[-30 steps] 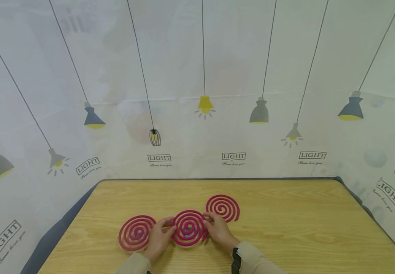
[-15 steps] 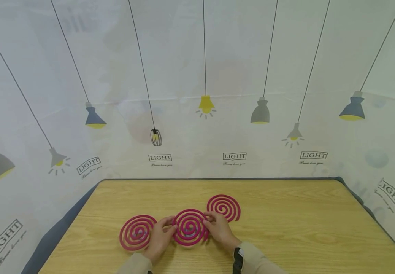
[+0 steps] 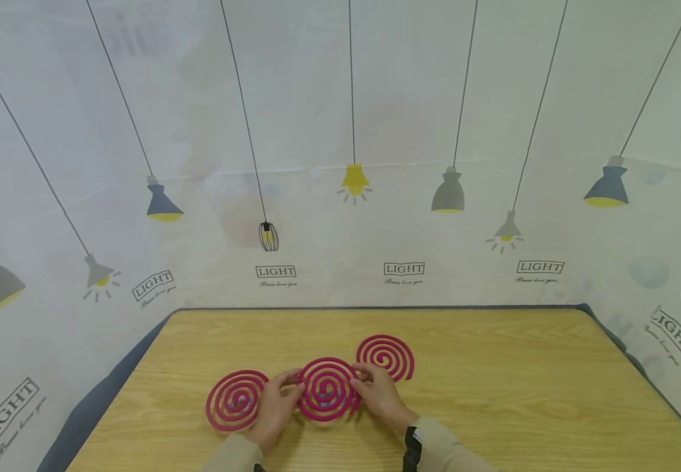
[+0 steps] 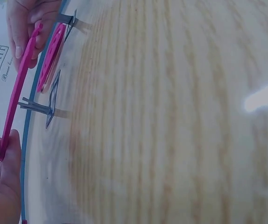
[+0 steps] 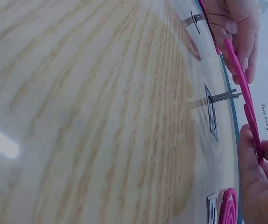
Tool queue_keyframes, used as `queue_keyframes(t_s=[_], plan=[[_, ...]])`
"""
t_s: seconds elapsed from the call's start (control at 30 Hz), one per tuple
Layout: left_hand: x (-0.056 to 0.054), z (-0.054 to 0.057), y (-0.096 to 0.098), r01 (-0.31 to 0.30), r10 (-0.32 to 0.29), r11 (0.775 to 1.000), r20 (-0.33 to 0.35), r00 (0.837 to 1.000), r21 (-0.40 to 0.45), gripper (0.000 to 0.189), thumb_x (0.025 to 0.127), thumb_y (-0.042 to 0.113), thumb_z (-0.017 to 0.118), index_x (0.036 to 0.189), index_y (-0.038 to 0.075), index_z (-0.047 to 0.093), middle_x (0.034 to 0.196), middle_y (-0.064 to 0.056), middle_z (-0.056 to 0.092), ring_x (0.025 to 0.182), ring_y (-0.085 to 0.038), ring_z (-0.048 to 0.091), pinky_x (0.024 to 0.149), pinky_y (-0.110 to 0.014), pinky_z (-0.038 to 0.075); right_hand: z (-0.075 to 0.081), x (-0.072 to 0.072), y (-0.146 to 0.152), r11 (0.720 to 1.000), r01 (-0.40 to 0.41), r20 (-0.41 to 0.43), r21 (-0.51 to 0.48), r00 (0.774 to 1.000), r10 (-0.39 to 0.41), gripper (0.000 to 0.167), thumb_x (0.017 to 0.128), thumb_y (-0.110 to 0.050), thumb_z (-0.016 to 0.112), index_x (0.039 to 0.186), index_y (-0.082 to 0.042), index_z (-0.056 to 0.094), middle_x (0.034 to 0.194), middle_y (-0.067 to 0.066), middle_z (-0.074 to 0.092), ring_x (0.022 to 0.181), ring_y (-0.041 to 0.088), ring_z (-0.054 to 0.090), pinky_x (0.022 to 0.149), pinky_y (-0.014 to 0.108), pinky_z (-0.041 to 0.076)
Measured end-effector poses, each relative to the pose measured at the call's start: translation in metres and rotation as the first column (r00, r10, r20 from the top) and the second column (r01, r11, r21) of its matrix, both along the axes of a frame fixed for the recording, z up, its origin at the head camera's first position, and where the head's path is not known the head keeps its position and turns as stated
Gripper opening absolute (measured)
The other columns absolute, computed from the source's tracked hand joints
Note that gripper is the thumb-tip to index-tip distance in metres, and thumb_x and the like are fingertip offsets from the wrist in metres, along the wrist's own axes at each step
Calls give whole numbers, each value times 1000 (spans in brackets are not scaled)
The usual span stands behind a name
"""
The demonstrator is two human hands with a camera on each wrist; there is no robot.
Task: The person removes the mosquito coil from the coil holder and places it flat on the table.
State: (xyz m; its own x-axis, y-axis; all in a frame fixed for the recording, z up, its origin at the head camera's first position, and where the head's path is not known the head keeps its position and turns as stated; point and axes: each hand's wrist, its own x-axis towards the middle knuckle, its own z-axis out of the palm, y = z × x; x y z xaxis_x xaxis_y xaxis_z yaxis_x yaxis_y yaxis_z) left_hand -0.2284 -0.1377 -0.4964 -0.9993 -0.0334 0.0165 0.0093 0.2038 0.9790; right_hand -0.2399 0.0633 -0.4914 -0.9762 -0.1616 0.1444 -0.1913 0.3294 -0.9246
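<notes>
A magenta mosquito coil [image 3: 325,388] is held level at the table's near middle. My left hand [image 3: 276,408] pinches its left rim between thumb and fingers. The opposite rim is pinched by my right hand [image 3: 380,398]. Below the coil stands a small metal coil stand [image 4: 53,103], its prongs pointing up towards the coil's underside. To the left, another coil [image 3: 238,398] sits raised on its own stand [image 5: 197,17], partly behind my left hand. A third coil [image 3: 383,358] lies farther back, partly hidden by my right hand.
Another metal stand [image 4: 70,21] is on the wooden table [image 3: 523,380] near my right hand, hidden from the head view. A white backdrop [image 3: 340,262] printed with lamps rises behind the table's dark back edge.
The held coil has shifted very slightly away from me, with both hands still pinching its rim. The other coils stay where they were.
</notes>
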Motion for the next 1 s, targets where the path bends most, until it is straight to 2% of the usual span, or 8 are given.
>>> queue_keyframes(t_s=[0.43, 0.57, 0.73, 1.0], plan=[[-1, 10, -4, 15, -15, 1000, 19, 1000, 6, 34, 84, -1, 53, 118, -7, 49, 108, -21, 53, 81, -20, 60, 64, -27, 54, 5, -2, 0, 999, -18, 40, -36, 999, 19, 30, 82, 0, 57, 110, 8, 53, 84, 11, 59, 75, 17, 56, 59, 22, 51], [-2, 14, -4, 19, -19, 1000, -5, 1000, 10, 33, 84, -3, 53, 116, -9, 49, 108, -23, 52, 81, -23, 60, 64, -27, 54, 9, -4, 2, 999, -29, 39, -46, 999, 31, 28, 82, 0, 57, 109, 8, 54, 86, 11, 57, 76, 19, 56, 57, 24, 52], [-4, 19, -3, 37, -37, 999, -23, 999, 3, 33, 85, -2, 52, 117, -9, 49, 108, -23, 52, 83, -24, 60, 65, -27, 54, 14, -7, 5, 999, -43, 13, -22, 999, 43, 27, 83, -1, 56, 108, 7, 56, 91, 12, 57, 84, 22, 55, 62, 23, 52], [-8, 26, -5, 85, -85, 996, -16, 996, -37, 36, 86, 1, 52, 121, -6, 47, 113, -20, 50, 87, -24, 58, 70, -27, 53, 20, -16, 8, 999, -39, -24, 13, 999, 39, 24, 84, -4, 57, 106, 5, 59, 86, 8, 57, 72, 12, 53, 54, 21, 51]])
